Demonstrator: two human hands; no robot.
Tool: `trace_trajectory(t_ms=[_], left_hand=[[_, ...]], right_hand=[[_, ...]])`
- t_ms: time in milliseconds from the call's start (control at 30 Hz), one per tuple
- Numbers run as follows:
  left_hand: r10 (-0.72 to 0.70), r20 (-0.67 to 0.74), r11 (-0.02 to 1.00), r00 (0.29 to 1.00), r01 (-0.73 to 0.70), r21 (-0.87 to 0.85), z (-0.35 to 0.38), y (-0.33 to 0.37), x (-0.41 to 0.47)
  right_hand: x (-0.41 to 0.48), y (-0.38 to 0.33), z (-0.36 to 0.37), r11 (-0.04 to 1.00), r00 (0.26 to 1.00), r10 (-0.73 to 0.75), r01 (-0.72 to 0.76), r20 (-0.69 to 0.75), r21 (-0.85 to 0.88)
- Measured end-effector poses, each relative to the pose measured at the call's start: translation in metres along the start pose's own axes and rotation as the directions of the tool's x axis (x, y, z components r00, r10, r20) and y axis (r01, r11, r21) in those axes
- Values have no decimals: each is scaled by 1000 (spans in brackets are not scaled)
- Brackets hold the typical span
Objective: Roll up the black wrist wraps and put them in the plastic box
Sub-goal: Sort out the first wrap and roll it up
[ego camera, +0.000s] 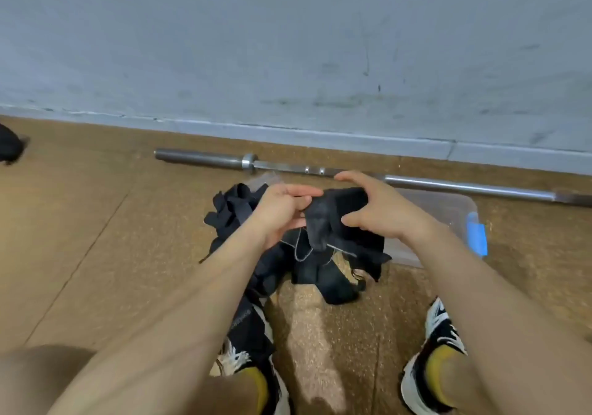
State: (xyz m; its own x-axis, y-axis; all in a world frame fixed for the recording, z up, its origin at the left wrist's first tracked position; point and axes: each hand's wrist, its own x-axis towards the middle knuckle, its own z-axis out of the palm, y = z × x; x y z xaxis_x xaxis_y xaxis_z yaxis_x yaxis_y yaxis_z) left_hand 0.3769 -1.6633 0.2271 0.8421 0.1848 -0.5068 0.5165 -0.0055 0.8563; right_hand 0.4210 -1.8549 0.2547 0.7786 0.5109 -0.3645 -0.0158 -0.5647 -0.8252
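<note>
The wraps were black, and the box was clear with a blue latch. The floor was speckled brown, the wall scuffed grey-blue, the barbell silver, the socks yellow, the shoes black and white.

1. Wrist wrap: black fabric; partly rolled into a loose bundle; lifted off the floor; tail hanging down; pale thread looping below it.
2. Other wrist wraps: black; unrolled; tangled heap on the floor, just left of the box.
3. Plastic box: clear; blue latch at its right end; on the floor behind the bundle; contents unclear.
</note>
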Motion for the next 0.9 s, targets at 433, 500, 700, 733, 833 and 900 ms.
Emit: trace_trajectory(t_ms=[433,500,700,733,833,900], left_hand=[[488,-137,869,862,-494,-9,24,214,-191],[545,-102,838,832,-543,54,30,225,-207],[671,-253,662,697,-410,628,15,245,-230],[656,-275,662,703,-359,658,13,247,-231],[614,-358,731,704,-336,594,12,250,-226],[566,-417,797,711,-342,498,12,252,-223]], right_hand=[[-108,-137,-81,765,884,-180,402,-432,503],[-119,-140,-91,629,887,-113,413,-448,659],[-135,-117,-115,411,917,-127,395,-378,821],[-137,-115,-115,447,918,-178,397,-356,802],[-139,-115,-112,548,907,-282,419,-312,724],[-138,-115,-107,651,907,-265,419,-328,633]])
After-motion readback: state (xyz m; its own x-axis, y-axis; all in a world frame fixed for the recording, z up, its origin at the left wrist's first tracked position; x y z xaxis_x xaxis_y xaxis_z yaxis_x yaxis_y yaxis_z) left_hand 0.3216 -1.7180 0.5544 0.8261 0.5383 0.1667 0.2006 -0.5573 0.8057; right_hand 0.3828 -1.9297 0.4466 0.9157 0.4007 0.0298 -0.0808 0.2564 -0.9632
